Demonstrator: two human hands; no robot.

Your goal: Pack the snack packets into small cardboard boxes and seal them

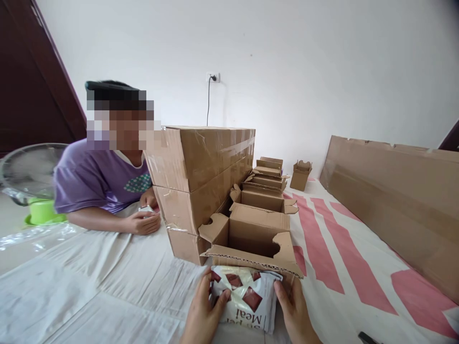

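Observation:
A white plastic food packet (267, 301) with dark red diamond shapes and the printed word "Meal", seen upside down, is gripped from both sides low in the view. Around its left edge my left hand (210, 306) is closed, thumb lying on the front. My right hand (292, 303) holds the right edge, thumb at the upper corner; its other fingers are partly hidden behind. Just beyond the packet stands an open cardboard box (258, 222) with its flaps folded outward. The near flap's edge sits directly above the packet.
Several open boxes (265, 197) run in a row toward the wall, beside a taped carton stack (215, 167). A small box (301, 176) and a long cardboard panel (390, 191) are at right. Left, a person in a purple shirt (86, 177) holds a small object near a fan (32, 167).

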